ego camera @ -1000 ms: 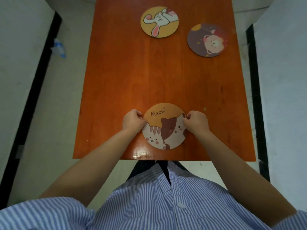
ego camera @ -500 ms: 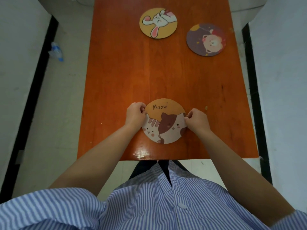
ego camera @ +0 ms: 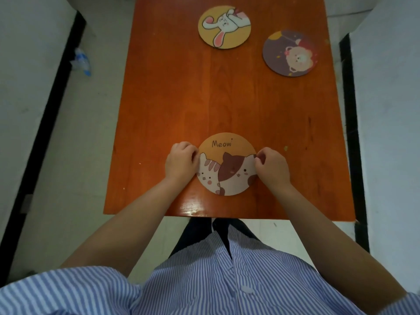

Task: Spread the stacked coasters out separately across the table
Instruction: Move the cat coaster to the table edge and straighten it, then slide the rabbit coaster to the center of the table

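We look down on an orange wooden table (ego camera: 172, 92) with three round coasters showing. Near the front edge lies the cat coaster (ego camera: 227, 164), printed with "Meow" above two cartoon cats; whether more coasters lie stacked beneath it we cannot tell. Our left hand (ego camera: 180, 162) is curled at its left rim, fingertips pinching the edge, and our right hand (ego camera: 272, 167) is curled the same way at its right rim, thumb and fingers closed on the edge. The coaster sits between the two hands and seems flat on the wood, though we cannot be sure it is not lifted slightly. Well apart from it, at the far end, the yellow rabbit coaster (ego camera: 224, 26) lies flat, and just to its right and a little nearer us lies the purple bear coaster (ego camera: 289, 53); the two do not touch. Our striped blue shirt (ego camera: 204, 276) fills the bottom of the view, and a crumpled plastic bottle (ego camera: 81, 61) lies on the pale floor left of the table.
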Action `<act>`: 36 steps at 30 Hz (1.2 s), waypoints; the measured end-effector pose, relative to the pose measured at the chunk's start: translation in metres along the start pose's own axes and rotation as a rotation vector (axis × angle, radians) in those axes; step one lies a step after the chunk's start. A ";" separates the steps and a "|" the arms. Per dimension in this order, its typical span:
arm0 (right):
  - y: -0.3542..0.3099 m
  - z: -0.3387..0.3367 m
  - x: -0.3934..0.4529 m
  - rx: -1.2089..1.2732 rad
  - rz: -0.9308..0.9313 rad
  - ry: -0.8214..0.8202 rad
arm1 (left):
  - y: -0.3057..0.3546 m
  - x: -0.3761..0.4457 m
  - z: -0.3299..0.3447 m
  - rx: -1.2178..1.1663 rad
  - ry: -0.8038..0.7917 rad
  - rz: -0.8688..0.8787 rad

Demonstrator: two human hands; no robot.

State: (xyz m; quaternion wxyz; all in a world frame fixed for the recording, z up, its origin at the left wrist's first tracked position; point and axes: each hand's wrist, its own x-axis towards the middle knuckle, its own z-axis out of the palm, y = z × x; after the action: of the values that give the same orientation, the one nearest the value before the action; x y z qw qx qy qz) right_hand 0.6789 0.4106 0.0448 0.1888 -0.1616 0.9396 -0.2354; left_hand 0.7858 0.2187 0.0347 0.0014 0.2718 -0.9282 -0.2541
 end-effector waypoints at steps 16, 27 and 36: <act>-0.189 0.101 0.046 0.028 -0.358 -0.011 | -0.173 0.044 -0.096 0.338 -0.132 0.217; -0.269 0.176 0.066 -0.185 0.152 0.128 | -0.262 0.119 -0.149 0.391 -0.291 0.309; -0.287 0.158 0.094 -0.202 0.310 0.308 | -0.207 0.226 -0.135 0.263 -0.324 0.603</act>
State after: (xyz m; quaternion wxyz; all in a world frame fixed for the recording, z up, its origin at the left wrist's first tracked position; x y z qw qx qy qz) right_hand 0.7261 0.0735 0.0338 0.0602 0.0041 0.9896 -0.1306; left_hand 0.7162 -0.1084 0.0238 -0.1058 -0.0602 -0.9795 -0.1606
